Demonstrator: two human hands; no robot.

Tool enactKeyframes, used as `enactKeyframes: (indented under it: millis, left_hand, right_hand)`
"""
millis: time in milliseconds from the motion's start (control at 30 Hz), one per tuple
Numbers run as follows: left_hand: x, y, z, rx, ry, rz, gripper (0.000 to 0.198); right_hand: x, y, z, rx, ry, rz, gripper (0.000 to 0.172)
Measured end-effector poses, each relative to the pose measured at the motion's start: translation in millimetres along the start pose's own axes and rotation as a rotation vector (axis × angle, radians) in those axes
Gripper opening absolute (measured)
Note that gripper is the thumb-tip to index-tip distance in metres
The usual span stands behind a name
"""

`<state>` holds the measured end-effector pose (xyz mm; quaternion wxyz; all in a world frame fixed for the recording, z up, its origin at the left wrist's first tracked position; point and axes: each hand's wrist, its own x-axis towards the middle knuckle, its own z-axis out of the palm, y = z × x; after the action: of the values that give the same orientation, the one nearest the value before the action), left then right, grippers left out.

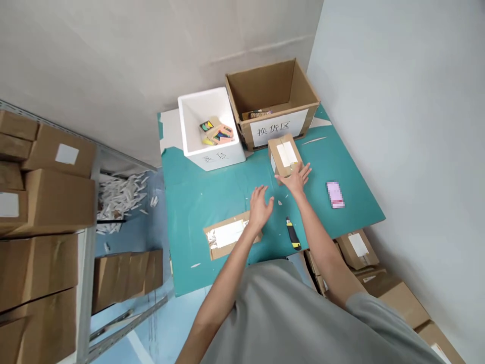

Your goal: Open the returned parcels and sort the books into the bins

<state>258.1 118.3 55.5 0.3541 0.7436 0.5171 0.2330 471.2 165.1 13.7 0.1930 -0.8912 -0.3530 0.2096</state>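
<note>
My right hand (pixel 294 178) lies with spread fingers at the near end of a small taped cardboard box (pixel 279 155) with a white label on top. Its fingers cover part of the box's near edge; whether they press on it I cannot tell. My left hand (pixel 261 206) is over the table with fingers apart and nothing in it. Below that hand, a flat piece of cardboard (pixel 227 234) with a white label and torn tape lies partly behind my forearm. A black and yellow utility knife (pixel 292 233) rests between my forearms.
A white foam box (pixel 212 157) holding several small colourful packages stands at the table's back. Beside it is a large open cardboard box (pixel 278 124) with a handwritten sign. A phone (pixel 335 194) lies on the green table (pixel 189 192) at right. Shelved cartons (pixel 56 202) stand left.
</note>
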Motion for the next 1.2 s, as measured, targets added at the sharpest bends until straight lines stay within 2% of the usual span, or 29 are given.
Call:
enactKeyframes:
  millis: [100,167,300,433,533,600,667,733,833,900,967,1033,1133,1200]
  left_hand:
    - [6,18,17.8,-0.011,-0.03,0.046,0.05]
    - [-6,14,18.7,-0.018,-0.035,0.044,0.048]
    - [-44,-16,3.8,-0.023,0.001,-0.061,0.041]
    - [-65,-39,-10.3,-0.002,0.02,-0.166,0.04]
    - [-67,-47,-20.6,0.003,0.061,-0.154,0.039]
    - [-68,-53,-33.2,0.009,0.114,-0.144,0.039]
    - [-72,-64,-51.9,0.023,0.175,-0.153,0.04]
    - [-82,-82,-73.9,0.048,0.233,-0.185,0.042]
    - [-106,-114,-103.0,0.096,0.3,-0.295,0.051]
    - [-126,-134,-114.6,0.114,0.331,-0.377,0.062]
    - [-146,-149,-118.4,0.096,0.332,-0.419,0.073]
    - [-164,-158,-115.8,0.057,0.299,-0.421,0.083]
    - [-180,-162,-105.1,-0.01,0.231,-0.401,0.096]
    - [-185,-163,-98.0,-0.05,0.2,-0.381,0.104]
  right_hand:
    - [14,-7,3,-0.038,-0.047,0.034,0.144]
    - [11,-6,5,-0.061,-0.029,0.004,0.135]
    - [-21,-11,20,-0.098,0.004,-0.098,0.128]
    - [-59,-41,45,-0.079,-0.004,-0.108,0.129]
    - [-62,-65,52,-0.059,-0.065,-0.095,0.135]
    - [-55,-67,47,-0.044,-0.165,-0.147,0.138]
    - [-50,-53,38,-0.026,-0.265,-0.192,0.138]
    - [-53,-23,29,-0.037,-0.317,-0.167,0.133]
    - [-79,36,23,-0.131,-0.341,-0.004,0.125]
    - [-107,75,25,-0.179,-0.36,0.137,0.115]
    - [-135,105,29,-0.204,-0.369,0.231,0.1]
    - [-159,124,32,-0.216,-0.365,0.234,0.078]
    - [-178,133,34,-0.202,-0.371,0.139,0.048]
    - [-179,129,33,-0.173,-0.382,0.068,0.039]
